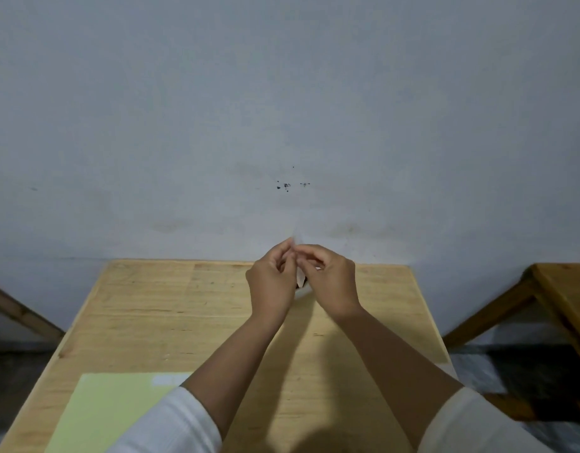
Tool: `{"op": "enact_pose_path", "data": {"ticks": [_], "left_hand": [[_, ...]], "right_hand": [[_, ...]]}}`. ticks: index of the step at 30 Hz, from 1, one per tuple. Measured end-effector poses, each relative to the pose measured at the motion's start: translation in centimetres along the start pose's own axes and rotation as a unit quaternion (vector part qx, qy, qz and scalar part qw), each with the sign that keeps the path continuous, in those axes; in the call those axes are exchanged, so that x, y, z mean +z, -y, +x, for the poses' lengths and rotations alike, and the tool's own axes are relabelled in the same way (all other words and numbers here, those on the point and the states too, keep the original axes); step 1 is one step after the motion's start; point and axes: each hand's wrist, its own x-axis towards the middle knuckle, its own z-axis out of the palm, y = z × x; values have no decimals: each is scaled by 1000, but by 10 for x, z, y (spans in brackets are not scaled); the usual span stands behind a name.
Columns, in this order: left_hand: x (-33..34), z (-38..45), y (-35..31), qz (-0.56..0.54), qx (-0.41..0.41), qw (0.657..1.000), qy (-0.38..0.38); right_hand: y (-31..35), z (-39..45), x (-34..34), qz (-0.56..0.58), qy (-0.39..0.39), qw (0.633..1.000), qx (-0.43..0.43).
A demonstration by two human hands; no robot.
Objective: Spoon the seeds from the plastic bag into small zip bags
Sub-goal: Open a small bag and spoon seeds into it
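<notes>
From the head camera we look down on a pale wooden table (171, 322) pushed against a grey-white wall (282, 93), and we place everything else by that table.

Above its far edge, near the middle, we see both hands raised and brought together. The left hand (271, 282) has its fingers curled, thumb and fingertips pinching the upper edge of a small zip bag (300, 278). The right hand (331, 282) is also curled, its fingers closed on the same bag from the other side. The bag is thin, clear and blurred; only a narrow strip shows between the two hands, with a faint tip rising above the fingers against the wall. We cannot tell whether it holds seeds or whether its mouth is open.

Both forearms reach over the table from its near edge, in white sleeves (171, 423) pushed up past the wrists.

On the table's near left part lies a pale green sheet (112, 410), flat, partly under the left sleeve.

Off the table's right side stands a darker wooden frame (550, 299)
</notes>
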Motion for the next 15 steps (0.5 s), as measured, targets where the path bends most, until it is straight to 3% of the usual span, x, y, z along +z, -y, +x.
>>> {"op": "enact_pose_path", "data": {"ticks": [5,11,15], "left_hand": [[2,12,7,77,49,996,4],[-12,27,24,109,43,993,-35],[-13,28,35,131,56,990,-12]], "right_hand": [[-3,13,3,13,16,999,34],[-14,21,3,23,-4,997,72],[-18,22,10,10,37,996,81]]}}
